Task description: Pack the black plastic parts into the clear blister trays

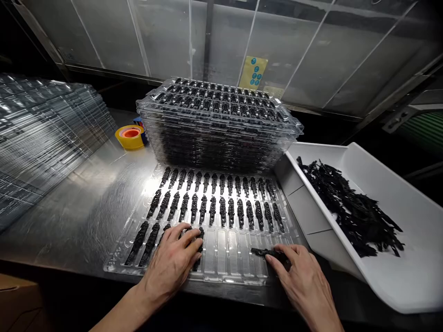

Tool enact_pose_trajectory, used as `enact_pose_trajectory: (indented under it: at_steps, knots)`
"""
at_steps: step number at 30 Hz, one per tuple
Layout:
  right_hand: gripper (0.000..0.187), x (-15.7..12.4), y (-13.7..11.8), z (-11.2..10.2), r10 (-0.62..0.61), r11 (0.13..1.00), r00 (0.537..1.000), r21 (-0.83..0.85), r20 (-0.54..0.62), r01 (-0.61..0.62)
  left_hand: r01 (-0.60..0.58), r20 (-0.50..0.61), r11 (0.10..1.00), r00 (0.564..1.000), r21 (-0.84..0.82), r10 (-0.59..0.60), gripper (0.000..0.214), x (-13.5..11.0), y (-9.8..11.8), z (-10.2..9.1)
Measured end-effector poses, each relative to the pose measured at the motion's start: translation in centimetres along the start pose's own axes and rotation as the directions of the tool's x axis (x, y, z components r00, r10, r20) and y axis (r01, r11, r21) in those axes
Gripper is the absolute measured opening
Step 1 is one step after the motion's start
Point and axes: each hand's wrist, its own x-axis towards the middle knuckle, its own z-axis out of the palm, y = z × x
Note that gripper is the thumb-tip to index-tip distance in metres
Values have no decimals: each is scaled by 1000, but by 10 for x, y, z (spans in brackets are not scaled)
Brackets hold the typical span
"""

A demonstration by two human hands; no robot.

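A clear plastic tray (pixel 226 276) lies before me with rows of slim black plastic parts (pixel 222 212) in its slots. The two far rows are filled across; the near row has parts at its left and bare slots toward the right. My left hand (pixel 176 256) is over the near row, fingers curled around a black part (pixel 197 263) at a slot, its thumb along the right side. Other parts beneath this hand are partly hidden. My right hand (pixel 299 272) pinches another black plastic part (pixel 262 251) above the tray's near right corner, its far end covered by the fingers.
Behind the tray rises a stack of filled clear trays (pixel 218 124). More stacked clear trays (pixel 44 138) stand at left, beside a roll of yellow tape (pixel 129 138). A white bin (pixel 398 281) with loose black parts (pixel 349 207) sits at right. A cardboard box (pixel 19 304) is at lower left.
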Motion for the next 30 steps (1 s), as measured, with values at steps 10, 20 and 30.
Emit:
enact_pose_trajectory:
  at_steps: [10, 20, 30]
  knots:
    - [23, 15, -51, -46, -387, 802, 896, 559, 217, 211, 28, -101, 1000, 995, 8, -27, 24, -7, 2, -3]
    - [14, 79, -134, -21, -558, 757, 706, 615, 435, 220, 84, -218, 993, 971, -82, -100, 20, -27, 13, 0]
    - [8, 47, -126, 24, -580, 684, 811, 496, -75, 535, 40, -269, 992, 960, -120, -72, 17, -33, 16, 9]
